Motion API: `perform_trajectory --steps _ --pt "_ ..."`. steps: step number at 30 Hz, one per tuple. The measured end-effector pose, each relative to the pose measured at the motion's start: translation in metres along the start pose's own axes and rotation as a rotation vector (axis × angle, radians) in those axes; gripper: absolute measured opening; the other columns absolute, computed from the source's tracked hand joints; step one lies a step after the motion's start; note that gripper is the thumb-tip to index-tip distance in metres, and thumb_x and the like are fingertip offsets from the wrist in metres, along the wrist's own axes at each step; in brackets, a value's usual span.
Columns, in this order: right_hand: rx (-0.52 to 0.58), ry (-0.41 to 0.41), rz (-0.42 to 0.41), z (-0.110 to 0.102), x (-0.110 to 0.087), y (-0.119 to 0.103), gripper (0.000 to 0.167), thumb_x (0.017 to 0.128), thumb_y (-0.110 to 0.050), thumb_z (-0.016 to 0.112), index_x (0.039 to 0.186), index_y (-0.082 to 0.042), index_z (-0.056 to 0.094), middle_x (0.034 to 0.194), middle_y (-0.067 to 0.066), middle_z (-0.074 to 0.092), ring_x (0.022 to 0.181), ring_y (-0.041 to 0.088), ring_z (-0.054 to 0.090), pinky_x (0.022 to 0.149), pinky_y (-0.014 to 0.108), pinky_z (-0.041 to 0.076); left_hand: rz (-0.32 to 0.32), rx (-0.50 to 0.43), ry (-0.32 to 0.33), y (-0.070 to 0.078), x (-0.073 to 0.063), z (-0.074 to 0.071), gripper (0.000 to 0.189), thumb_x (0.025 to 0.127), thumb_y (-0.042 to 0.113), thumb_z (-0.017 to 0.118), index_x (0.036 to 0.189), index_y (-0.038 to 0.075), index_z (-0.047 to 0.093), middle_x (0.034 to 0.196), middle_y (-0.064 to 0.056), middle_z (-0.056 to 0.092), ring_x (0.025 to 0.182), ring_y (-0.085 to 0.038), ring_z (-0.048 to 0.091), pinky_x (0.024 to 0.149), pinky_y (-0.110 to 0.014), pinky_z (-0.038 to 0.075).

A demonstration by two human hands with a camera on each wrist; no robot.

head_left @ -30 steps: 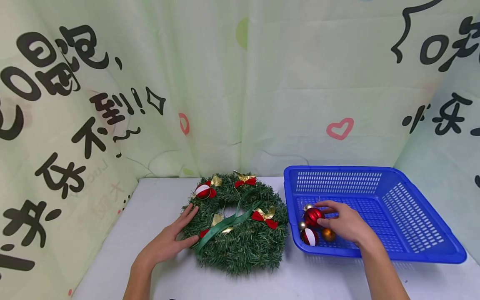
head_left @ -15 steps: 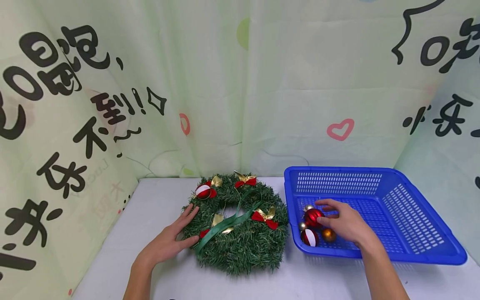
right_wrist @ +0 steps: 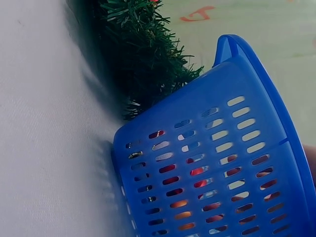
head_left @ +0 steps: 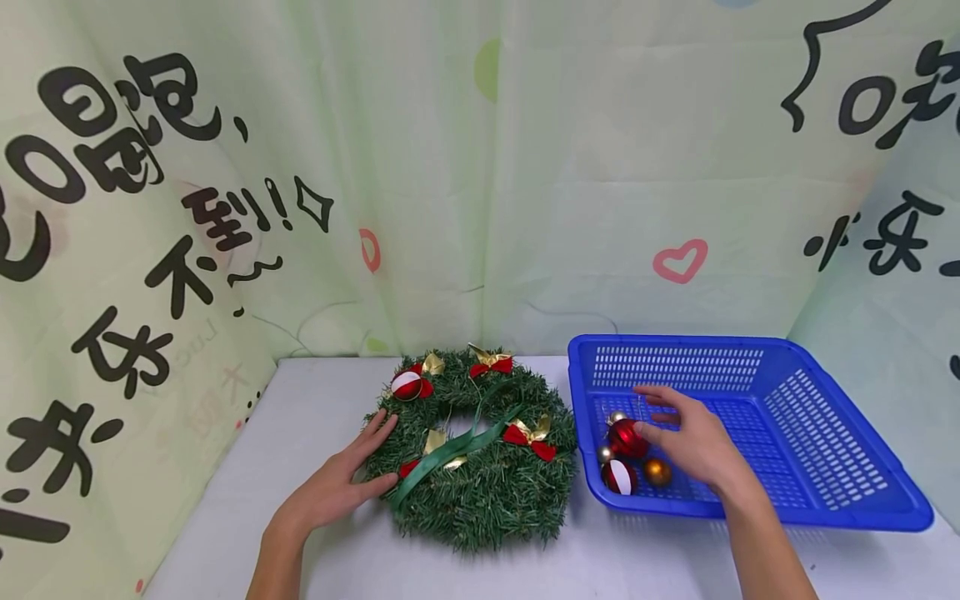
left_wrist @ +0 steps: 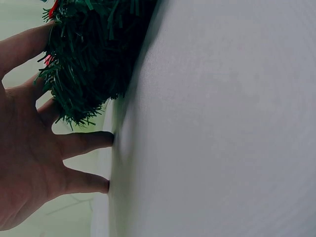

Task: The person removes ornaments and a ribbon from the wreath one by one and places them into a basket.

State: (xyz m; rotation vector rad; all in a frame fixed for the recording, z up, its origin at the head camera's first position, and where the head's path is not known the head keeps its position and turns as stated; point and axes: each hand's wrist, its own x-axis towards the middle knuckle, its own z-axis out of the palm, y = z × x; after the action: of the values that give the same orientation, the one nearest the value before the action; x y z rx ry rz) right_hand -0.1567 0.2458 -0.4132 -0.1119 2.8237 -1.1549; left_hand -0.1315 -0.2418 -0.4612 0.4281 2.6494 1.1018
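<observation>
One glossy red ball (head_left: 627, 442) lies at the left end of a blue basket (head_left: 675, 362), together with a red-and-white ball (head_left: 617, 477), an orange ball (head_left: 657, 472) and two small pale balls (head_left: 604, 455). Over them hangs the right hand (head_left: 697, 442), its fingers loosely extended and grasping nothing; the thumb is at the red ball's edge, though whether it touches cannot be told. Just left of the basket, a green wreath (head_left: 480, 508) rests flat on the white desk (head_left: 637, 562), bearing red-and-gold bows (head_left: 531, 437), a striped ball (head_left: 407, 385) near its upper left and a loose green ribbon (head_left: 450, 450) across its ring. The left hand (head_left: 341, 479) is unclenched, fingers spread against the wreath's left side; in the left wrist view, two fingertips reach down to the desk. A pale curtain (head_left: 570, 167) printed with black characters stands behind.
</observation>
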Motion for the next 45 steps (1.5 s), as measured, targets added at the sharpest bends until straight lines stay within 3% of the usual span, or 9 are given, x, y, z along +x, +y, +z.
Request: perform_trajectory --steps 9,17,28,35,45 --pt "0.054 0.063 -0.01 0.001 -0.002 -0.008 0.059 0.104 -0.023 0.065 0.158 -0.009 0.045 0.155 0.028 0.049 0.136 0.052 0.053 0.101 0.066 0.051 0.003 0.003 -0.001 0.0 0.0 0.0 0.082 0.103 0.05 0.061 0.169 0.031 0.017 0.177 0.002 0.002 0.159 -0.043 0.016 0.118 -0.074 0.025" --pt "0.143 0.105 -0.082 0.0 -0.002 -0.016 0.061 0.103 -0.03 0.068 0.158 -0.016 0.046 0.159 0.024 0.046 0.139 0.048 0.052 0.102 0.06 0.053 0.004 0.006 0.0 0.0 0.001 0.001 0.082 0.103 0.05 0.062 0.169 0.031 0.017 0.177 0.003 0.002 0.159 -0.042 0.016 0.119 -0.073 0.025" --pt "0.268 0.151 -0.212 0.008 -0.003 -0.032 0.06 0.1 -0.025 0.072 0.155 -0.011 0.05 0.157 0.015 0.051 0.138 0.039 0.056 0.106 0.039 0.047 0.003 0.006 0.001 -0.002 0.001 0.0 0.081 0.103 0.051 0.061 0.169 0.032 0.017 0.177 0.001 0.002 0.159 -0.043 0.016 0.117 -0.074 0.026" --pt "0.34 0.158 -0.26 0.014 0.001 -0.046 0.056 0.1 -0.02 0.073 0.151 -0.009 0.054 0.153 0.013 0.054 0.136 0.038 0.057 0.098 0.012 0.05 0.005 0.003 -0.001 -0.003 0.001 0.001 0.082 0.103 0.051 0.061 0.169 0.031 0.017 0.177 0.001 0.001 0.159 -0.043 0.015 0.117 -0.074 0.025" --pt "0.414 0.144 -0.307 0.021 0.008 -0.063 0.051 0.099 -0.018 0.073 0.147 -0.008 0.057 0.148 0.017 0.057 0.132 0.039 0.059 0.097 0.013 0.051 0.001 0.0 0.002 -0.001 0.001 0.001 0.082 0.103 0.05 0.062 0.169 0.032 0.017 0.177 0.003 0.002 0.159 -0.042 0.015 0.118 -0.074 0.025"
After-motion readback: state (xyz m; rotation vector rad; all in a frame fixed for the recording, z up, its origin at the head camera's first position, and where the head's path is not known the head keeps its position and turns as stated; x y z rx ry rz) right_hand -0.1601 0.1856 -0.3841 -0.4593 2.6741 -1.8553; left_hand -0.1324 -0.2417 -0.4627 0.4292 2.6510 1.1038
